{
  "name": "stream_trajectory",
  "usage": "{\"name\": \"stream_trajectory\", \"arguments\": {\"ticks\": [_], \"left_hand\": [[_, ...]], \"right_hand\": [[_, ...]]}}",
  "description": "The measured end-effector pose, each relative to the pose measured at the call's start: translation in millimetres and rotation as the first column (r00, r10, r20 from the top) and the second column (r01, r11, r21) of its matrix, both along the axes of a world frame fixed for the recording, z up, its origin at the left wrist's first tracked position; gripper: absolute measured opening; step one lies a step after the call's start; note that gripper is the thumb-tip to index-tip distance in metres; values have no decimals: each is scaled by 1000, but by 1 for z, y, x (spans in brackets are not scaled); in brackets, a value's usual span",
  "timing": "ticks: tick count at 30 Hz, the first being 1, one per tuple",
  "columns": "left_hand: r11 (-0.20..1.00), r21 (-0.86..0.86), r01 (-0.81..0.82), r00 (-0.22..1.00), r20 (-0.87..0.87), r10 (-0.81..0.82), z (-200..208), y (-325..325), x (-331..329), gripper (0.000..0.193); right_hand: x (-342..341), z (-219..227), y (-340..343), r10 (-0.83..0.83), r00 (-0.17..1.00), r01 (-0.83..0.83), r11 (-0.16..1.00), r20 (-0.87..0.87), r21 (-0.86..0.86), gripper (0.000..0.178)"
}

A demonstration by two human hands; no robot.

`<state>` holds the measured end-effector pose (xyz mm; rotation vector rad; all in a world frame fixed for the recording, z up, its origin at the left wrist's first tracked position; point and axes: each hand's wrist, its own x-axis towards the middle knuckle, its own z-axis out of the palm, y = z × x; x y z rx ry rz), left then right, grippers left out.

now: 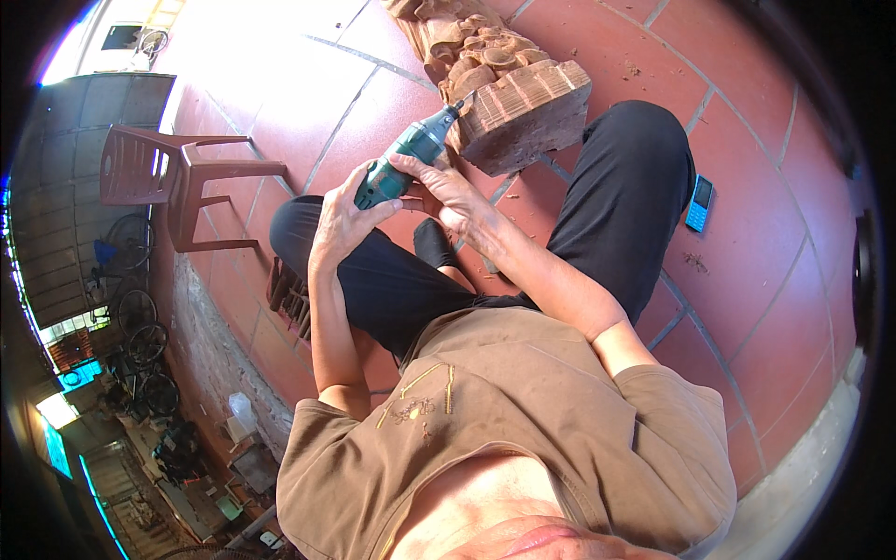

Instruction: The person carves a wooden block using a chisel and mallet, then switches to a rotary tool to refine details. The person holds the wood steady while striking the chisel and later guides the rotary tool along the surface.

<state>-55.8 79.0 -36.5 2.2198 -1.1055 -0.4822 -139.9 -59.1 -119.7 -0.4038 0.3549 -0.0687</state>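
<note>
A green rotary tool (407, 159) with a grey nose is held in front of my knees, tilted up to the right. My left hand (340, 222) is wrapped round its rear end. My right hand (455, 198) grips its body nearer the nose, with the thumb on top and some fingers hidden. Close to the tool's tip lies a carved wooden sculpture (499, 70), its block-like base (527, 117) toward me. Whether the thin bit touches the wood, I cannot tell.
A brown plastic chair (219, 173) stands on the left. A blue keypad phone (699, 203) lies on the red tiles beyond my right knee. Wood shavings (695, 263) dot the floor. Bundled carving tools or sticks (291, 299) show beside my left leg; bicycles (140, 322) stand farther left.
</note>
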Motion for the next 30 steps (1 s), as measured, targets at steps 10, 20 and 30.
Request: {"name": "stream_trajectory", "arguments": {"ticks": [10,20,30], "left_hand": [[1000,20,4,1000,-13,-3,3,1,-2,61],[999,44,4,1000,-16,-4,4,2,-3,61],[998,64,1,998,-70,3,7,4,-5,60]], "right_hand": [[-3,-1,3,14,1000,-14,1000,-7,17,26],[-6,-2,4,1,1000,-1,1000,-2,-1,28],[-11,-1,7,-1,1000,1,1000,0,8,31]]}}
